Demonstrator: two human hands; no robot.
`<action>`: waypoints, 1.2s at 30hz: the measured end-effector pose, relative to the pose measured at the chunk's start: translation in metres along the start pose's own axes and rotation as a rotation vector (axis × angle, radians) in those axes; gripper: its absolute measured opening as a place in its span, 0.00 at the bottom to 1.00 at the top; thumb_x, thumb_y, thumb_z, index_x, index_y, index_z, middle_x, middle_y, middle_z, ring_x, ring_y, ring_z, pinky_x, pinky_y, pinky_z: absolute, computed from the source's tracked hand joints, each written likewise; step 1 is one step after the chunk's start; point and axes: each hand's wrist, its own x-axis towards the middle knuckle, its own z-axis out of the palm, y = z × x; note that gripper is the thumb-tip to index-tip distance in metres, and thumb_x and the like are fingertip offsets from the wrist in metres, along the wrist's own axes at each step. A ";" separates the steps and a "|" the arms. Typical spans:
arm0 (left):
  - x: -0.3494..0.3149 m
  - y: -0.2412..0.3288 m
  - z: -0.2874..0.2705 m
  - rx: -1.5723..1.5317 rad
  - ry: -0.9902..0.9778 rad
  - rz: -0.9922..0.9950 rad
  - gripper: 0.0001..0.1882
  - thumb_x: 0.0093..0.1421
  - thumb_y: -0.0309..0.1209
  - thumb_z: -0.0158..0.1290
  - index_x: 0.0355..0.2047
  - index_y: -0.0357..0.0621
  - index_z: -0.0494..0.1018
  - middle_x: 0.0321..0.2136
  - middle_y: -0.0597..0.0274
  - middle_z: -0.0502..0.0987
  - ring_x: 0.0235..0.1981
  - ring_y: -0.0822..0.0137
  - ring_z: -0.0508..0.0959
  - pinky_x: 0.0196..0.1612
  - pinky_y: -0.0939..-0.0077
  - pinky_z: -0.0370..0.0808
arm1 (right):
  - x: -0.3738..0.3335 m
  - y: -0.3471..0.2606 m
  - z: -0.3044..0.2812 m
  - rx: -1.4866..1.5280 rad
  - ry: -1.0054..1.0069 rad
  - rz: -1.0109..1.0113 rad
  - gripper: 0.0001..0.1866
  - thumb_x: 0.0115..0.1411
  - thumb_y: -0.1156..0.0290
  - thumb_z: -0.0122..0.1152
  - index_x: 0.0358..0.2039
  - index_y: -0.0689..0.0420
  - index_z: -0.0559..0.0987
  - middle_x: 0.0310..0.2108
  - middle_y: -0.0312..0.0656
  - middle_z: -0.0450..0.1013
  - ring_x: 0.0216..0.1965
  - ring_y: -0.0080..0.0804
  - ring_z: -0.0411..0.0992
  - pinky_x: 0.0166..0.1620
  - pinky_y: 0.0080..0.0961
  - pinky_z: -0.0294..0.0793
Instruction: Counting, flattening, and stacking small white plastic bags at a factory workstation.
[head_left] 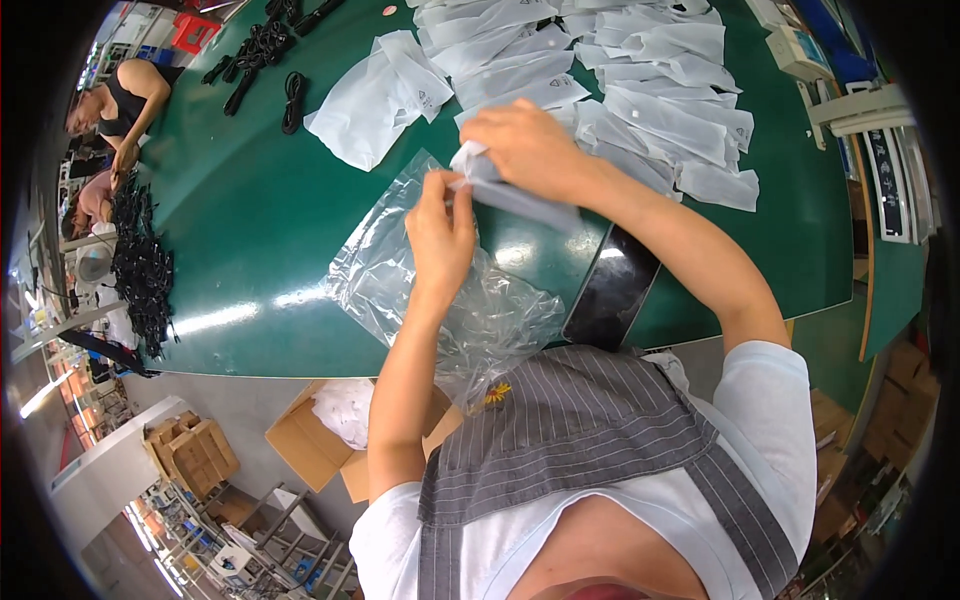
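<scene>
Between my two hands is a white frosted plastic bag [525, 205], partly smeared by motion. My left hand [442, 225] pinches one end of it with thumb and fingers. The right hand [525, 145] is closed on the same bag from above, its palm side hidden. Under my left forearm a large clear plastic bag [375, 275] lies crumpled, reaching the near table edge. A dark flat device with a glossy screen [610, 290], like a phone or tablet, lies beneath my right forearm. Beyond my hands are rows of filled white frosted bags [670, 115] and a separate pile [375, 105].
Bundled black cables [260, 50] lie on the green table [250, 220] at the far left. A heap of black cables [140, 260] lines its left edge, where another person [130, 100] works. An open cardboard box [305, 435] stands below the near edge.
</scene>
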 end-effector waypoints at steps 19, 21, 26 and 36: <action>-0.017 -0.032 0.030 0.351 -0.254 0.876 0.18 0.42 0.23 0.56 0.37 0.42 0.71 0.37 0.61 0.73 0.39 0.62 0.73 0.44 0.68 0.68 | -0.091 -0.014 -0.028 -0.115 -0.160 0.242 0.20 0.48 0.76 0.60 0.44 0.56 0.72 0.42 0.40 0.68 0.44 0.38 0.65 0.47 0.33 0.63; -0.017 -0.025 0.029 0.357 -0.278 0.852 0.17 0.44 0.23 0.57 0.37 0.43 0.71 0.40 0.60 0.73 0.41 0.61 0.73 0.46 0.65 0.67 | -0.086 -0.009 -0.030 -0.030 -0.146 0.256 0.18 0.47 0.76 0.60 0.42 0.54 0.73 0.38 0.36 0.69 0.42 0.36 0.65 0.43 0.32 0.63; -0.011 -0.028 0.032 0.423 -0.224 0.869 0.18 0.45 0.26 0.58 0.39 0.48 0.70 0.50 0.56 0.67 0.47 0.57 0.69 0.53 0.57 0.61 | -0.093 -0.007 -0.031 0.042 -0.185 0.156 0.16 0.48 0.73 0.60 0.40 0.55 0.74 0.39 0.37 0.69 0.43 0.37 0.66 0.44 0.30 0.64; -0.011 -0.016 0.036 0.388 -0.318 0.787 0.30 0.42 0.39 0.61 0.46 0.40 0.68 0.45 0.55 0.67 0.47 0.58 0.68 0.50 0.61 0.62 | -0.050 0.036 -0.020 -0.437 -0.008 -0.060 0.10 0.42 0.78 0.54 0.29 0.59 0.74 0.30 0.40 0.66 0.38 0.35 0.64 0.44 0.31 0.60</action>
